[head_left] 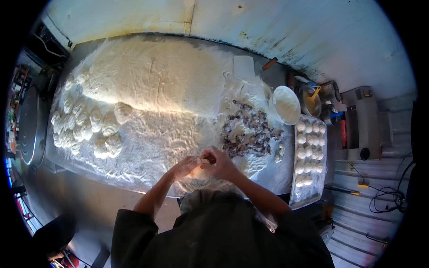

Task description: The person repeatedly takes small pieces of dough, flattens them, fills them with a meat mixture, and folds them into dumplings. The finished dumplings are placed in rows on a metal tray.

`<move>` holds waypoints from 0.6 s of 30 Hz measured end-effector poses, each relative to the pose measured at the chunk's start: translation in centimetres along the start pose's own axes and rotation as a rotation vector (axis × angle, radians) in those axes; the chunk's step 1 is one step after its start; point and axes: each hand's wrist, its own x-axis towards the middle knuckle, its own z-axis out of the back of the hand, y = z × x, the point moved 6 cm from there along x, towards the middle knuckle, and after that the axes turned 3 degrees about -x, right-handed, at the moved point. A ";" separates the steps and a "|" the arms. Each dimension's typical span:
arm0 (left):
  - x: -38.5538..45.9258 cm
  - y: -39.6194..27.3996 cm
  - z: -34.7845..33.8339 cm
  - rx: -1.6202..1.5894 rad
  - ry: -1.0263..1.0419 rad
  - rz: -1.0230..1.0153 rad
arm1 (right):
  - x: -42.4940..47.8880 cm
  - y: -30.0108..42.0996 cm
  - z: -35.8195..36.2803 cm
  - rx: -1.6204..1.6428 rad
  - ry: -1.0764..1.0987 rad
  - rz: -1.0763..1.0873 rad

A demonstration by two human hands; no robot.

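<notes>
Both hands meet near the front edge of a floured metal table (134,171). Between the fingers of my left hand (186,166) and my right hand (221,163) is a small pale piece of dough (204,162). A dark reddish patch shows by it; I cannot tell whether this is filling or shaded skin. Just beyond my right hand, dark brown chunks (248,130) lie scattered in flour. Off to the left sit several floured dough lumps (110,124), some close together. At the right, a metal tray (306,197) carries rows of round dough balls (308,140).
A broad layer of flour (157,73) covers the table's far side. Near the back right are a white rectangular sheet (244,66), a wooden handle (269,63), a white bowl of flour (286,105) and a metal pot with a yellow utensil (311,100). A wall (218,20) borders the back.
</notes>
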 end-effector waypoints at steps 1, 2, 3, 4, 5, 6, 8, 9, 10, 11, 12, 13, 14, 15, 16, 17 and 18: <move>-0.3 -1.3 -1.0 -0.092 0.010 0.037 | 0.5 -0.9 2.0 -0.060 -0.082 -0.018; -0.3 -2.3 -2.0 -0.184 0.018 0.075 | 1.3 -1.9 4.4 -0.120 -0.161 -0.034; 0.0 -2.2 -2.7 -0.334 -0.033 0.127 | 2.3 -2.9 6.7 -0.178 -0.233 -0.047; 0.1 -1.9 -3.4 -0.486 -0.087 0.183 | 3.3 -3.2 9.2 -0.350 -0.372 0.040; 0.2 -1.6 -4.0 -0.635 -0.139 0.241 | 4.2 -3.6 11.7 -0.522 -0.512 0.126; 0.4 -2.0 -4.4 -0.695 -0.157 0.249 | 5.5 -5.0 14.0 -0.611 -0.561 0.144; 1.1 -2.0 -4.9 -0.786 -0.247 0.219 | 8.8 -6.0 16.6 -0.782 -0.572 0.126; 1.3 -2.0 -4.9 -0.830 -0.298 0.200 | 10.7 -5.9 17.2 -0.866 -0.536 0.094; 1.7 -2.4 -4.6 -0.798 -0.319 0.145 | 12.0 -6.0 17.6 -0.950 -0.500 0.061; 2.1 -2.7 -4.4 -0.770 -0.350 0.114 | 12.8 -6.6 17.8 -1.015 -0.452 0.060; 2.2 -3.7 -4.2 -0.738 -0.384 0.085 | 13.6 -7.9 17.8 -1.075 -0.405 0.060; 2.4 -4.4 -3.9 -0.708 -0.421 0.051 | 14.5 -9.0 17.7 -1.136 -0.355 0.067; 2.8 -4.7 -3.4 -0.640 -0.447 0.040 | 14.8 -10.0 17.8 -1.154 -0.339 0.091; 3.2 -4.9 -2.8 -0.573 -0.479 0.028 | 15.0 -10.0 18.1 -1.108 -0.357 0.112; 3.6 -5.1 -2.3 -0.506 -0.507 0.019 | 15.0 -10.1 18.4 -1.062 -0.376 0.129; 4.2 -5.5 -2.0 -0.502 -0.507 0.002 | 15.0 -10.3 18.5 -1.017 -0.397 0.141; 4.9 -6.0 -1.6 -0.494 -0.507 -0.014 | 14.9 -10.2 18.8 -0.822 -0.428 0.055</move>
